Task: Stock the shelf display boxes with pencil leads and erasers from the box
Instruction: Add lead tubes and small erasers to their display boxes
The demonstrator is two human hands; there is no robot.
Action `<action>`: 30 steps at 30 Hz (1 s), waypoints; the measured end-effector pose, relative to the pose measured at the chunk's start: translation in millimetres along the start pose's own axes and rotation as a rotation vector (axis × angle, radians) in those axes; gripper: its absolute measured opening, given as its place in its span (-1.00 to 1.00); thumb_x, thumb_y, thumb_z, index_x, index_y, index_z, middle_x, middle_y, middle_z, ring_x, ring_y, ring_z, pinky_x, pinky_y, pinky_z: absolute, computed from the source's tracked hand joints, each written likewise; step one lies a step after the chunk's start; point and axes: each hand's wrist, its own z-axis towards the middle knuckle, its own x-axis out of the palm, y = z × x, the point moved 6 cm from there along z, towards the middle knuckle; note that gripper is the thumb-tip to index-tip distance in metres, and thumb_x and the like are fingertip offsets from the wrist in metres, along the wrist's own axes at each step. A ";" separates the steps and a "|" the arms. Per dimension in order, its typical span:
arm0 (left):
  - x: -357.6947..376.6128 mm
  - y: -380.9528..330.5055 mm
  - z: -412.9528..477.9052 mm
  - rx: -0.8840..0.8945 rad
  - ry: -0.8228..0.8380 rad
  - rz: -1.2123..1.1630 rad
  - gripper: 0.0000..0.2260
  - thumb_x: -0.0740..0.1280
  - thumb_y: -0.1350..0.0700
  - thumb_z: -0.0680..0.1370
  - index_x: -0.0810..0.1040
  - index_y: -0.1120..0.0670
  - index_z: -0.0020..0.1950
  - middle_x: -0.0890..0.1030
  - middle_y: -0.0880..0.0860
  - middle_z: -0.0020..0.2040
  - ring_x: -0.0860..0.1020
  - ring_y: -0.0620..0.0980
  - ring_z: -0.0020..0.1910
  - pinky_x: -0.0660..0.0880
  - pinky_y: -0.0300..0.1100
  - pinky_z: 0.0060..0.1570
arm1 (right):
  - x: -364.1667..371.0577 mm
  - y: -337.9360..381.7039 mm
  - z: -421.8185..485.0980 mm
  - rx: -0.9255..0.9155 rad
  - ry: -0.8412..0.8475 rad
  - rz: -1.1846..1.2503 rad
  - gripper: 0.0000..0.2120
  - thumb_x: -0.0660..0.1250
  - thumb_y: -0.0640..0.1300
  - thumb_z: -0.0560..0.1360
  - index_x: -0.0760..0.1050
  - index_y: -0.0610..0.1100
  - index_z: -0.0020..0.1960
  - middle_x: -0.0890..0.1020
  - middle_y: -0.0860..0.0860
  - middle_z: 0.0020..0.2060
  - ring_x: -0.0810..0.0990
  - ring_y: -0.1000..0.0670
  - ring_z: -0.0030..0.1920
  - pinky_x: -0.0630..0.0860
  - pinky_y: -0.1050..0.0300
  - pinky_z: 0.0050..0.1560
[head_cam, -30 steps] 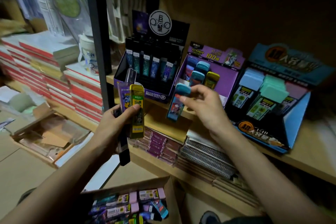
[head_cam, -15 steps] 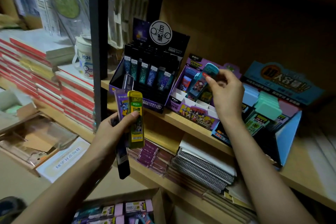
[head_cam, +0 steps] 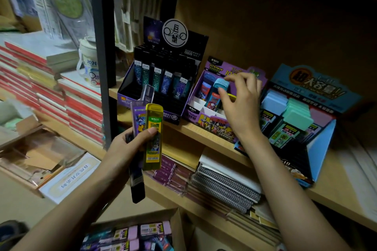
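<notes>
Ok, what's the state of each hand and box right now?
Left hand: grips yellow case and others.
Right hand: pinches blue case in purple display box.
Purple display box: front slots empty.
Black display box: partly stocked.
Cardboard box: open, stocked.

Dim tan wooden shelving (head_cam: 338, 171) with plain back panel (head_cam: 265, 16), dark metal upright (head_cam: 102, 67) (left side), beige floor (head_cam: 16, 199) below.

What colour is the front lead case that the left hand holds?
Yellow case with a green label; head view.

Bare left grip (head_cam: 130, 149), bare right grip (head_cam: 242, 106), bare forearms (head_cam: 285, 179), short nails (head_cam: 152, 131)
</notes>
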 end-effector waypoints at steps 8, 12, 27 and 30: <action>10.6 -5.1 -10.0 -0.009 0.082 -0.016 -0.74 0.42 -0.05 0.31 0.63 0.01 -0.05 0.70 0.11 -0.09 0.69 0.07 -0.16 0.59 -0.20 -0.30 | 34.3 90.4 -46.1 0.282 0.631 0.703 -0.88 0.30 -0.08 0.54 0.55 -0.12 -0.01 0.62 -0.04 -0.14 0.58 0.02 -0.11 0.49 0.18 -0.11; 8.3 -7.9 -12.5 0.017 0.095 -0.008 -0.78 0.43 -0.12 0.30 0.67 -0.07 -0.13 0.70 0.12 -0.07 0.69 0.07 -0.15 0.59 -0.21 -0.28 | 44.5 94.2 -56.6 0.467 0.716 0.906 -0.92 0.33 -0.24 0.51 0.53 -0.16 0.01 0.58 -0.05 -0.20 0.55 0.09 -0.23 0.48 0.24 -0.26; 11.8 -2.7 -7.7 0.121 0.039 0.135 -0.82 0.37 -0.17 0.35 0.60 -0.09 -0.22 0.56 -0.06 -0.34 0.58 -0.09 -0.32 0.56 -0.20 -0.27 | -51.9 -15.3 19.0 0.403 -0.013 0.732 -0.82 0.35 -0.28 0.48 0.50 0.00 -0.12 0.58 0.06 -0.20 0.58 0.16 -0.17 0.54 0.27 -0.15; 13.2 0.5 -7.7 0.121 0.036 0.143 -0.82 0.36 -0.17 0.35 0.61 -0.09 -0.21 0.58 -0.02 -0.30 0.60 -0.07 -0.28 0.56 -0.20 -0.24 | -54.6 -21.7 19.2 0.327 -0.095 0.602 -0.88 0.35 -0.27 0.49 0.50 -0.07 -0.05 0.56 0.12 -0.17 0.56 0.26 -0.17 0.54 0.31 -0.08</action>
